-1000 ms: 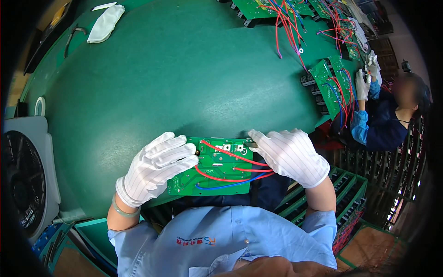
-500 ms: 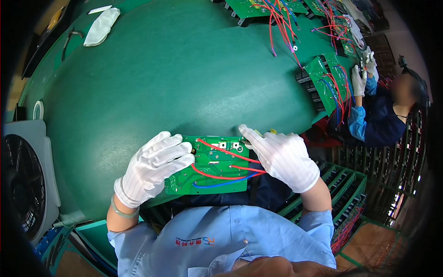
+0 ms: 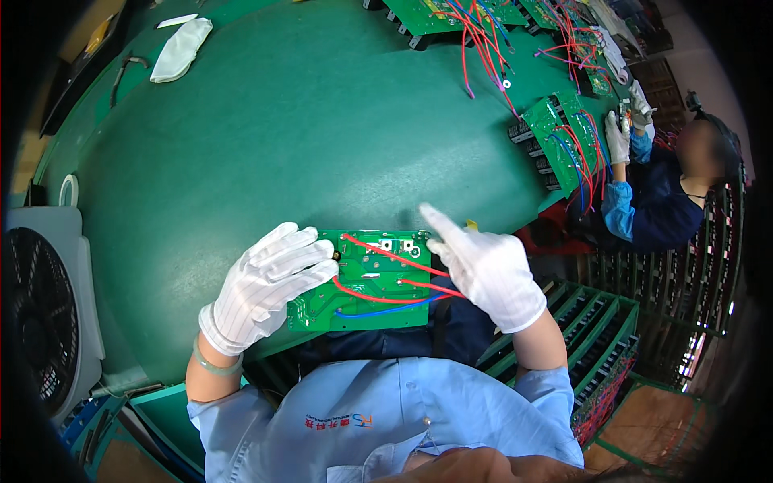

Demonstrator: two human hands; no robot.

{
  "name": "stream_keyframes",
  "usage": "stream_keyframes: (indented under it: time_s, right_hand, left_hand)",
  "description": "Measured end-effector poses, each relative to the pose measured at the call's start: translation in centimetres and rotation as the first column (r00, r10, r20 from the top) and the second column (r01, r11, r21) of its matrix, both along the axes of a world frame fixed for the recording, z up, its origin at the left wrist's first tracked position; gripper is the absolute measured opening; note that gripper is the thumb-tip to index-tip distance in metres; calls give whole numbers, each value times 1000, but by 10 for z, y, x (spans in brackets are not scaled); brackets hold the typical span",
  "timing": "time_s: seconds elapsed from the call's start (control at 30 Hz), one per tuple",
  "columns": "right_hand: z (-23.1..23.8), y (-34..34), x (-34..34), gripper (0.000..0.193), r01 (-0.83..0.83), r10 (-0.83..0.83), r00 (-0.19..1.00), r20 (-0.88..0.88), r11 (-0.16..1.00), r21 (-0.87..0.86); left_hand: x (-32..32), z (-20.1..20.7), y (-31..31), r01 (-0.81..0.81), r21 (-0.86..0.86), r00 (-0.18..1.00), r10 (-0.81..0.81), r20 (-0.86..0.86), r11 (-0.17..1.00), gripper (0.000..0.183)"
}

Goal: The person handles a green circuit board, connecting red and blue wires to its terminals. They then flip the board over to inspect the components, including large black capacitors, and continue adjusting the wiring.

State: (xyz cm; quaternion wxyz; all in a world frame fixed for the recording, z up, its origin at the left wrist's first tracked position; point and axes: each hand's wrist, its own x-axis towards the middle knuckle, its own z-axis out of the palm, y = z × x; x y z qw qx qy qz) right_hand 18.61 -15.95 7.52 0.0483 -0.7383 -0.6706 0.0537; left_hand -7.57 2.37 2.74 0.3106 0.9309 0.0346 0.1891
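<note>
A green circuit board point(image 3: 378, 278) lies before me at the near edge of the table, solder side up. Red wires point(image 3: 378, 299) and a blue wire point(image 3: 386, 308) run across it to the right. My left hand point(image 3: 274, 278), in a white striped glove, grips the board's left side, fingers on top and thumb hidden. At the right edge, my right hand point(image 3: 491, 274) is gloved too, its index finger stretched out past the far corner. Another digit is close to that corner, and the remaining fingers are hidden. The wires pass under this hand. A small yellow thing point(image 3: 472, 224) shows behind it.
More wired boards point(image 3: 560, 141) stand at the right, where a co-worker's gloved hands point(image 3: 618, 137) are busy. A fan point(image 3: 48, 314) is at the left, a white cloth-like item point(image 3: 181, 50) at the far left. Green racks point(image 3: 600, 322) stand to the right below the table.
My right index finger has lifted off the board's far right corner and straightened. The board has shifted slightly away from me. My left hand keeps its grip.
</note>
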Motion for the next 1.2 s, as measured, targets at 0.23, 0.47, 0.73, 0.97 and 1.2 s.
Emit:
stream_keyframes:
  time_s: [0.23, 0.47, 0.73, 0.97, 1.2]
  right_hand:
    - [19, -14, 5, 72, 353, -306, 917, -257, 921, 164]
    - [4, -60, 9, 48, 306, -223, 933, -281, 905, 295]
    - [-17, -101, -10, 20, 553, -350, 793, -499, 757, 348]
    - [-60, -111, -50, 26, 348, -100, 848, -520, 846, 404]
    - [-96, -100, -84, 35, 474, -77, 737, -672, 766, 433]
  left_hand:
    - [-1, 3, 1, 13, 8, 1000, -13, 2, 1000, 40]
    - [-4, -4, 4, 39, 46, 998, -41, 44, 998, 43]
    - [-1, -4, 4, -65, 39, 987, 59, 147, 997, 51]
    - [-4, -4, 2, -127, -8, 984, 127, 121, 992, 73]
    - [-7, -13, 3, -125, 7, 975, 122, 185, 992, 83]
